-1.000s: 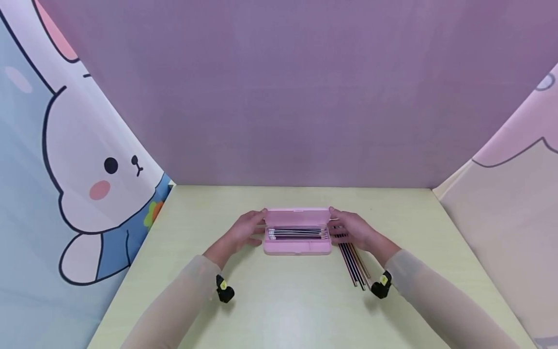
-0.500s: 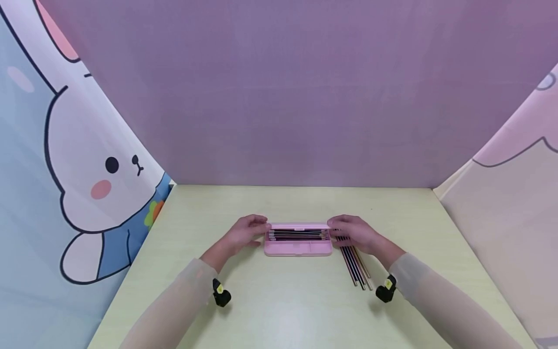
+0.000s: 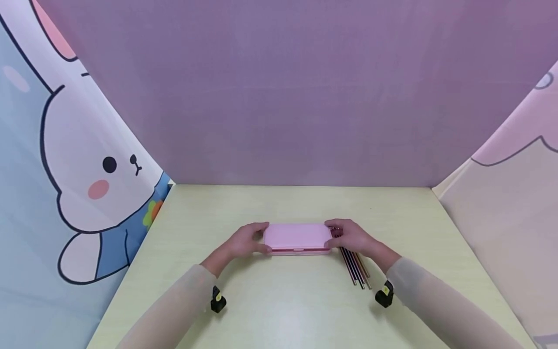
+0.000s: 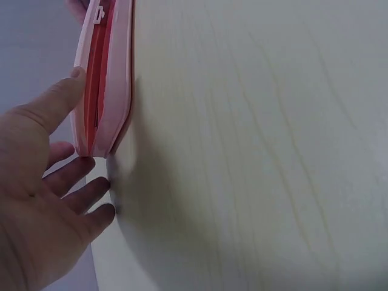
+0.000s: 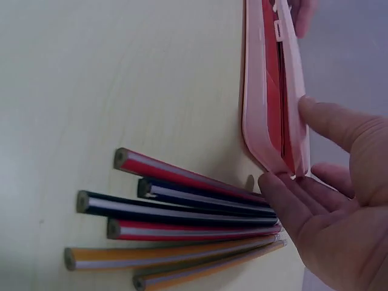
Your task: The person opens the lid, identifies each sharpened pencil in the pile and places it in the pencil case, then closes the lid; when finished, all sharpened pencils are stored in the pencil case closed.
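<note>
A pink pencil case (image 3: 298,236) lies on the table, its lid lowered with a narrow gap along the front edge. At its left end, my left hand (image 3: 244,241) holds the lid, the thumb on top and the other fingers near the end wall. My right hand (image 3: 351,238) holds the opposite end in the same way, thumb on the lid. Through the gap, the left wrist view shows the red-looking inside of the pencil case (image 4: 121,79). Several striped pencils (image 5: 182,215) in red, dark and yellow lie beneath and beside my right hand, their far ends hidden by it.
The pale wooden table (image 3: 287,300) extends around the case. A purple backdrop (image 3: 305,97) rises at the table's back edge. A cloth printed with a rabbit (image 3: 104,194) hangs at left, and another printed cloth (image 3: 501,218) at right.
The lid has swung forward and down from standing open, covering the pencils inside the case. Both hands have come forward with it, thumbs now at the front corners. The loose pencils have stayed put.
</note>
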Available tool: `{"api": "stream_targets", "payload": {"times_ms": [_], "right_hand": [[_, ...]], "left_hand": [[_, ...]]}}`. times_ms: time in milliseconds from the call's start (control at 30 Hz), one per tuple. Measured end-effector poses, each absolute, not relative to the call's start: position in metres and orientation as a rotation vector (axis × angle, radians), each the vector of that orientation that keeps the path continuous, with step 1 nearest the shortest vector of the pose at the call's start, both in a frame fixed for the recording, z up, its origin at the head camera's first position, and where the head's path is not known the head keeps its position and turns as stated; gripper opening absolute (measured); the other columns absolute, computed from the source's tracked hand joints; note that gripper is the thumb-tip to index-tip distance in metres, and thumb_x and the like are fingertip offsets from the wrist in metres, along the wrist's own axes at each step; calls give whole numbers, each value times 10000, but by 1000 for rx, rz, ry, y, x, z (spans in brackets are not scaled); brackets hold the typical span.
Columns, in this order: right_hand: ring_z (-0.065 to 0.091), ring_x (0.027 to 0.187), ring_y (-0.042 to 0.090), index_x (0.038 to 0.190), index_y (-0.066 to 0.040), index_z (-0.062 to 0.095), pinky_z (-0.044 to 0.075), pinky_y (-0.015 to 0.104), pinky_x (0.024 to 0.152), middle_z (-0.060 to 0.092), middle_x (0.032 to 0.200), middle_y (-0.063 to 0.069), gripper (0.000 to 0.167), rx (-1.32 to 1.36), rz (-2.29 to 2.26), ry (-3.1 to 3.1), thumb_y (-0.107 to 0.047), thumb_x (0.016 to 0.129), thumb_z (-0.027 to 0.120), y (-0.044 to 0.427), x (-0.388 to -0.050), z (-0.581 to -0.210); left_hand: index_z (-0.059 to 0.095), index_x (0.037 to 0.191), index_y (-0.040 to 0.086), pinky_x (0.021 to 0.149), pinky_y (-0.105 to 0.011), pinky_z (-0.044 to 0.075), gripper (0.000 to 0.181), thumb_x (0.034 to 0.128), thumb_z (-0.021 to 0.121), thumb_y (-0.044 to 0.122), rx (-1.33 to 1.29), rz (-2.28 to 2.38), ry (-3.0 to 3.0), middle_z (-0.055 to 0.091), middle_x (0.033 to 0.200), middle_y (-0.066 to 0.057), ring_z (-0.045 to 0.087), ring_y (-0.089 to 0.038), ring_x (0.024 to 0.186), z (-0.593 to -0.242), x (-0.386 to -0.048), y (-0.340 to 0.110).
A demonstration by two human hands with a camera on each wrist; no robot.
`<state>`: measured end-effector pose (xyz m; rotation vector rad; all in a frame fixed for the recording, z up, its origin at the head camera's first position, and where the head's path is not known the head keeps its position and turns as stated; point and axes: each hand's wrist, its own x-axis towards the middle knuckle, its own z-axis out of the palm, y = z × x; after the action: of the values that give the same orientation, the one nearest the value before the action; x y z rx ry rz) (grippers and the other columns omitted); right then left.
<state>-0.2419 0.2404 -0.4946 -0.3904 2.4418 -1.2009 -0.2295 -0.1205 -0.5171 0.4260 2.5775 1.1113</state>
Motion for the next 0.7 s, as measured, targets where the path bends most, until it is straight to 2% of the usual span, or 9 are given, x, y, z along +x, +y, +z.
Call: {"api": "stream_targets", "payload": {"times_ms": [200, 367, 700], "right_hand": [[586, 1235, 325, 1494, -36, 515, 499, 515, 1068, 611, 1400, 178, 777, -426, -1002, 2546, -193, 822, 871, 231, -245, -493], [578, 1282, 354, 1531, -20, 457, 492, 532, 1089, 589, 1432, 200, 837, -437, -913, 2538, -185, 821, 869, 226, -245, -488], [628, 1128, 267, 1446, -12, 549, 532, 488, 1015, 675, 1282, 134, 793, -535, -714, 2608, -212, 771, 914, 221, -251, -481]], "left_hand": [[417, 1566, 68, 1235, -491, 327, 934, 802, 892, 320, 477, 918, 2648, 469, 1576, -153, 426, -344, 1470, -517, -233, -118], [417, 1560, 56, 1230, -477, 340, 972, 771, 912, 333, 467, 852, 2673, 483, 1563, -153, 450, -332, 1453, -518, -234, -116], [490, 1513, 94, 1221, -524, 343, 968, 707, 946, 376, 485, 798, 2697, 510, 1546, -130, 436, -351, 1456, -517, -236, -118]]}}
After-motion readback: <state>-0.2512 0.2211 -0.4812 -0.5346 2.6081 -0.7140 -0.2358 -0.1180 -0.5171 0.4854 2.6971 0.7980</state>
